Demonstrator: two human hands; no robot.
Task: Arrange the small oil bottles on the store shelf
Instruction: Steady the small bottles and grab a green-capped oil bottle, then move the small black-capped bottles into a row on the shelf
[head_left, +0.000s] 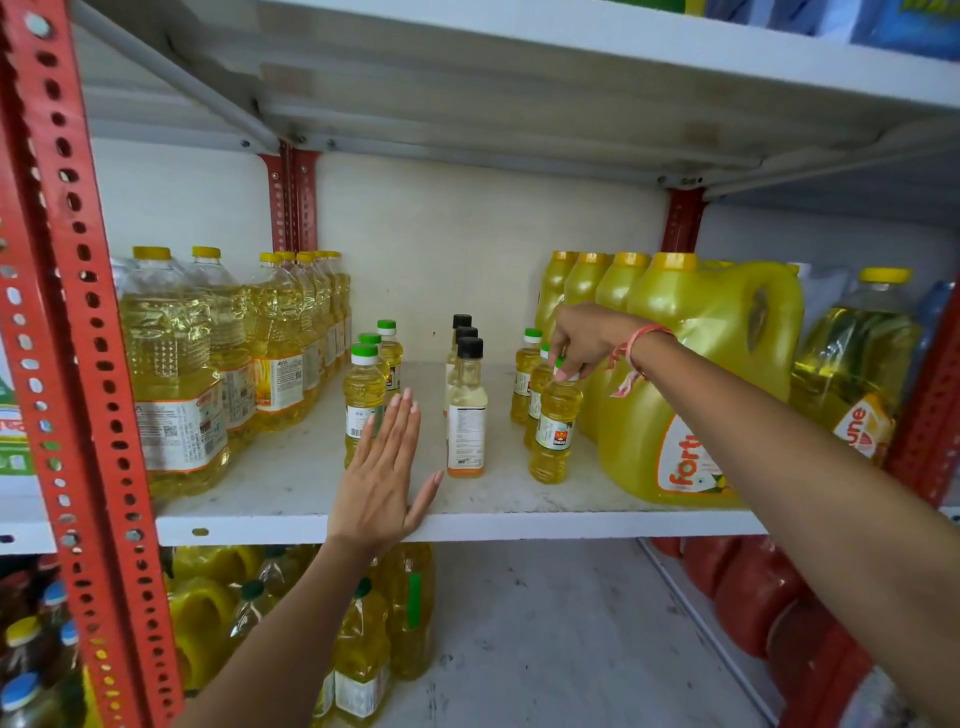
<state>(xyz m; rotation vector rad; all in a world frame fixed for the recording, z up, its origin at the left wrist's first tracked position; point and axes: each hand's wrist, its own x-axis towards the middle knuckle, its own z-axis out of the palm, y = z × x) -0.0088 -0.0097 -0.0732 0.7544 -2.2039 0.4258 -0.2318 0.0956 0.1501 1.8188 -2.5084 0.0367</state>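
Observation:
Small oil bottles stand in three rows on the white shelf (291, 493). The left row has green-capped yellow bottles (363, 395). Black-capped pale bottles (466, 415) form the middle row. On the right, another green-capped row ends in a front bottle (555, 436). My right hand (587, 338) grips that front bottle by its cap, from above. My left hand (384, 473) is flat and open, fingers together, just in front of the left row's front bottle and over the shelf edge, holding nothing.
Large clear oil bottles (176, 364) fill the shelf's left side. Big yellow jugs (691, 379) crowd the right, close to the held bottle. A red perforated post (67, 312) stands at the left. More bottles (363, 649) sit on the shelf below.

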